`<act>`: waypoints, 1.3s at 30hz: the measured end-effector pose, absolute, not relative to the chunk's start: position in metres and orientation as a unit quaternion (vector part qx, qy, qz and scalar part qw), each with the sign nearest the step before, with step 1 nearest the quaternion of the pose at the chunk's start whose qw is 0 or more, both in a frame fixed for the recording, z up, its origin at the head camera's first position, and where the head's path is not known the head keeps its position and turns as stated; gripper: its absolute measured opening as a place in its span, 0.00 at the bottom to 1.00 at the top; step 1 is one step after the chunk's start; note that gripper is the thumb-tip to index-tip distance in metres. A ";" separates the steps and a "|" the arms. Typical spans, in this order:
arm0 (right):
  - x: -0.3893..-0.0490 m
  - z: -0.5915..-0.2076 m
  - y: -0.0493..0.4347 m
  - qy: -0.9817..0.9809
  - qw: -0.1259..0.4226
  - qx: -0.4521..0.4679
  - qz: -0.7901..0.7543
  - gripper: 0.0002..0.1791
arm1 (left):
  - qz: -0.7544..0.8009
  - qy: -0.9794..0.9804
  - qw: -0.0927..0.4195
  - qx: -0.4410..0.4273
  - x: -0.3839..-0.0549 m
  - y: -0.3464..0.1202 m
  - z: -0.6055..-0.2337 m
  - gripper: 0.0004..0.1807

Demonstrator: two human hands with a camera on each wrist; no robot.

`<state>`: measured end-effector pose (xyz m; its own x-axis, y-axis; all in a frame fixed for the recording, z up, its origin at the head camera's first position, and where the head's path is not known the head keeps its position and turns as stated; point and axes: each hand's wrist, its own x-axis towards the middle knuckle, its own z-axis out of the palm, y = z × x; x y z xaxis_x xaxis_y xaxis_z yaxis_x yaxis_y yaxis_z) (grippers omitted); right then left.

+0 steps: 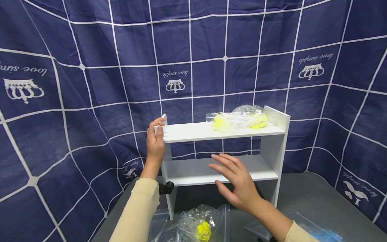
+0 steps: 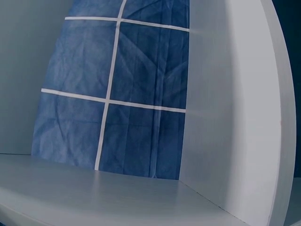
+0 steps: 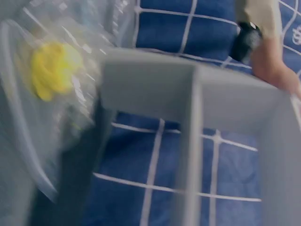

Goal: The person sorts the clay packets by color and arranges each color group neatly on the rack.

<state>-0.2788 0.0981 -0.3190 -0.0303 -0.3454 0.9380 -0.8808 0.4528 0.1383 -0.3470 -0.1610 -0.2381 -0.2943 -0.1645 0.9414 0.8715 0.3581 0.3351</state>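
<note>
A white two-tier shelf point(image 1: 211, 134) stands on the dark surface. In the head view my left hand point(image 1: 155, 143) holds the top of its left side panel, fingers bent at the upper edge and thumb near the front. My right hand point(image 1: 237, 183) hovers in front of the middle board with its fingers spread and nothing in them. On the top board, toward the right, lie clear plastic bags with yellow lumps point(image 1: 221, 122). Another clear bag with a yellow lump point(image 1: 204, 231) lies in front of the shelf, below my hands; the right wrist view shows this lump point(image 3: 54, 70) too.
A clear bag with something blue point(image 1: 325, 235) lies at the front right. Another flat clear bag point(image 1: 158, 220) is near the shelf's left foot. A blue curtain with white grid lines point(image 1: 208, 40) hangs behind and on both sides. Dark grey surface point(image 1: 311, 188) extends right of the shelf.
</note>
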 end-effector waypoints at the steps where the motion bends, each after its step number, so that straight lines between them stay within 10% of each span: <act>1: -0.277 -0.327 0.097 -0.673 0.515 0.463 0.261 0.21 | -0.494 -0.635 0.524 -0.279 -0.347 -0.161 -0.238 0.08; 15: -0.274 -0.417 0.092 -0.771 0.289 0.437 0.361 0.30 | -0.491 -0.639 0.520 -0.283 -0.345 -0.159 -0.236 0.07; 27: -0.286 -0.473 0.094 -0.790 -0.069 0.443 0.417 0.41 | -0.493 -0.641 0.517 -0.280 -0.344 -0.158 -0.237 0.08; 39: -0.299 -0.491 0.083 -0.812 -0.006 0.475 0.337 0.34 | -0.489 -0.636 0.526 -0.282 -0.344 -0.162 -0.237 0.08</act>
